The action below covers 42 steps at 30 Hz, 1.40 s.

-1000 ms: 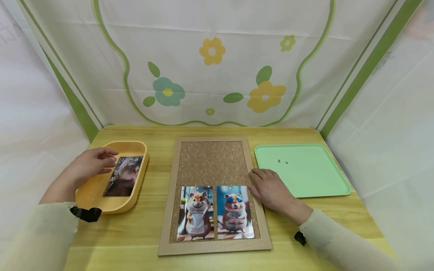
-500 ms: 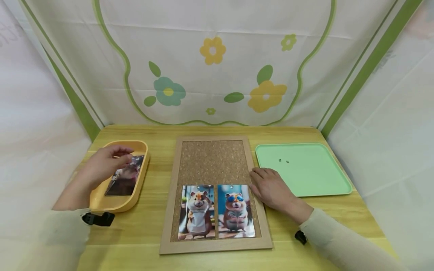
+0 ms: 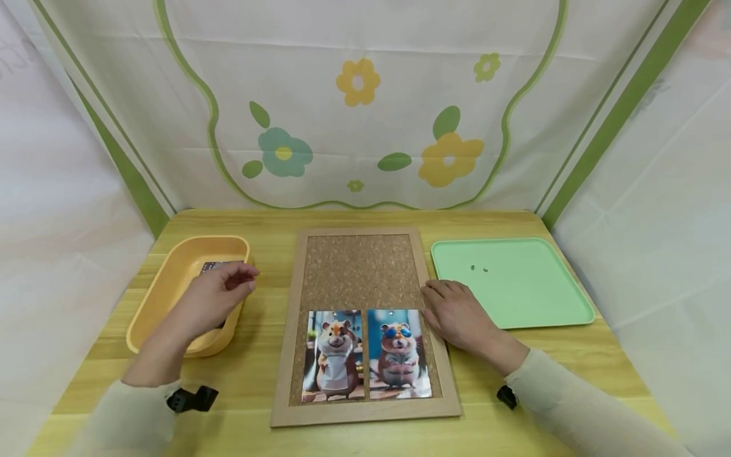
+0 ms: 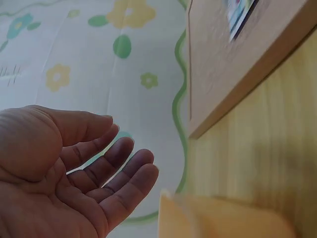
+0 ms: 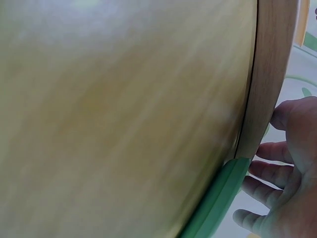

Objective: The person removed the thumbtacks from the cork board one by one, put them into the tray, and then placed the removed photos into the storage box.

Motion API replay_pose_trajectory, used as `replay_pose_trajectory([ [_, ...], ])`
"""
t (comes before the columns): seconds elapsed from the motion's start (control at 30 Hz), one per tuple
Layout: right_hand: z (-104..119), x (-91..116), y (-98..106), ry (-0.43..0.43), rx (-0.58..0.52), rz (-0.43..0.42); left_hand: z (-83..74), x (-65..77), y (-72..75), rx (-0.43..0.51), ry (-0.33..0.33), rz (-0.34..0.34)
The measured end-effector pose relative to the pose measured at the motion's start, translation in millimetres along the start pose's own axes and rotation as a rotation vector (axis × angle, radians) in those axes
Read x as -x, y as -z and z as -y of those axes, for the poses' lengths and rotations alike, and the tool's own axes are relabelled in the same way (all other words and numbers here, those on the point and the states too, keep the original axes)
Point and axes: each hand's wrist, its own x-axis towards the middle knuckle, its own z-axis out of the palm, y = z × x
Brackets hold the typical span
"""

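My left hand [image 3: 212, 301] hovers over the right side of a yellow bin [image 3: 150, 304], fingers loosely bent. Nothing shows between thumb and fingers in the left wrist view. Beneath it a dark photo card [image 3: 214, 264] lies in the bin, mostly hidden by the hand. A wood-framed cork board [image 3: 361, 270] lies mid-table. On its lower half sit two picture cards side by side: a hamster in a white apron [image 3: 335, 365] and a hamster in blue sunglasses [image 3: 398, 362], each with a pushpin at its top. My right hand [image 3: 459, 317] rests its fingers on the board's right frame.
To the right of the board, a light green tray [image 3: 528, 289] holds two tiny metallic bits [image 3: 478, 268]. The wooden table [image 3: 365, 441] is enclosed by white curtains [image 3: 354, 32] with printed flowers at the back and sides.
My left hand has moved rightward across the bin, from its left part to its right rim, covering most of the dark photo card. The right hand has stayed at the frame.
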Motion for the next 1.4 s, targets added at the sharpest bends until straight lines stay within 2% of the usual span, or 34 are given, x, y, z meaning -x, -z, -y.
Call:
replay_pose_trajectory([
  [0.2, 0, -1, -1, -0.006, -0.003, 0.006, -13.2, 14.7, -34.7, -0.079, -0.1, -0.017],
  [0.37, 0, -1, 1, -0.01, -0.008, 0.008, -22.1, 23.1, -61.8, -0.151, -0.158, 0.038],
  [0.57, 0, -1, 2, -0.023, -0.015, 0.013, -29.3, 30.7, -83.5, -0.253, -0.295, 0.108],
  [0.77, 1, -2, 2, -0.041, -0.024, 0.026, -28.8, 40.4, -98.4, -0.279, -0.38, 0.219],
  [1.03, 1, -3, 3, -0.032, -0.008, 0.023, -21.3, 45.2, -112.9, -0.223, -0.337, 0.311],
  [1.17, 0, -6, 7, -0.007, 0.022, 0.01, -17.1, 45.0, -116.4, -0.243, -0.361, 0.313],
  [1.3, 0, -10, 12, 0.008, 0.038, 0.014, -12.2, 43.6, -116.3, -0.318, -0.402, 0.279],
  [1.4, 3, -16, 16, 0.009, 0.015, 0.018, -7.6, 42.6, -113.5, -0.367, -0.41, 0.252],
])
